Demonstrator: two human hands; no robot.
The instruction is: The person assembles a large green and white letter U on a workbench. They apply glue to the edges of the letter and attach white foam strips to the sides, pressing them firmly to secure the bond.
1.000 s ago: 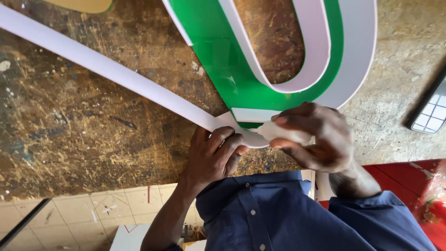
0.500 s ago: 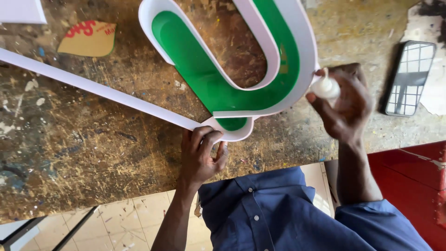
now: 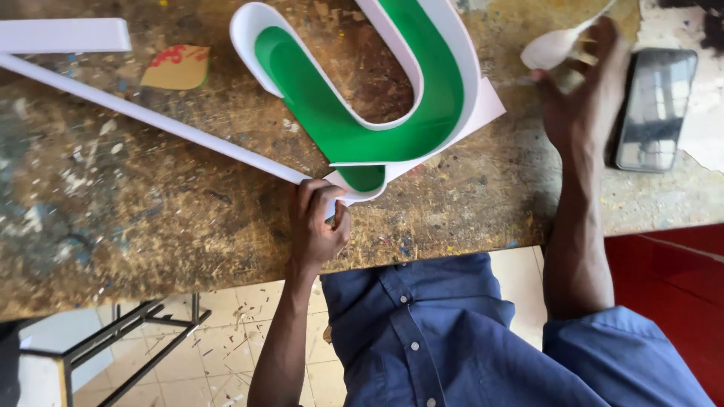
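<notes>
Head view — left hand pinches white strip.

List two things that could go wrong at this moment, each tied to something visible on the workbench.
1. Only the left hand pinches the white strip against the tip of the green U-shaped letter; the long free strip could spring away and open the joint.
2. The right hand holds a small white bottle right beside the phone; a drip or knock could foul the screen.
</notes>
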